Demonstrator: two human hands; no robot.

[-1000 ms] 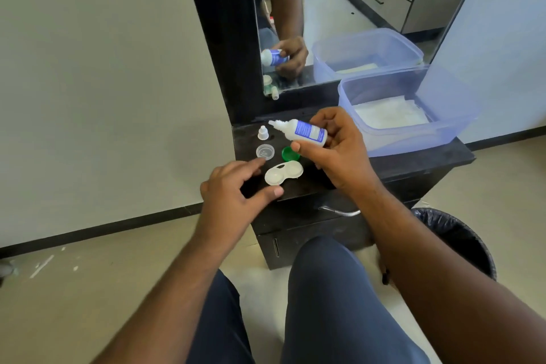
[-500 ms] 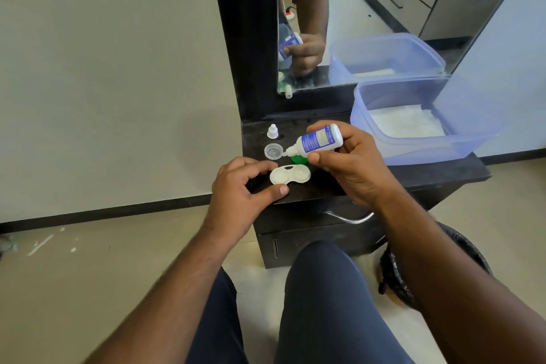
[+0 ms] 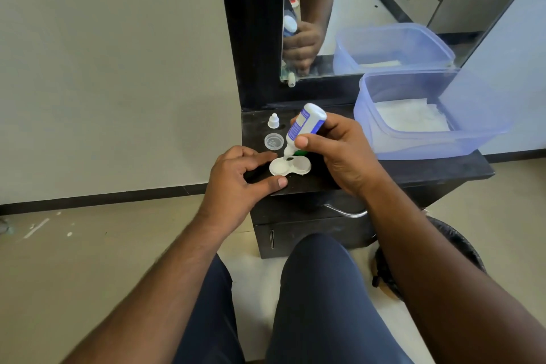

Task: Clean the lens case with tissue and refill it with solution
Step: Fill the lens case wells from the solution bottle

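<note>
You tipped the solution bottle [image 3: 307,125] from nearly level to nozzle-down over the lens case [image 3: 290,166], which sat near the dresser top's [image 3: 413,168] front edge. Your right hand [image 3: 339,154] gripped the bottle; your left hand [image 3: 236,177] braced the case between fingertip and thumb. Squeezing gently, 1 well at a time, seemed wise.

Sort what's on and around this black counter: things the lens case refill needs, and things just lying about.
In use:
solution bottle, tipped nozzle-down in the right hand
lens case, steadied by the left hand
bottle cap
clear case lid
green case lid, mostly hidden
tissues in the blue tub

Lying about:
mirror
bin on the floor
</note>
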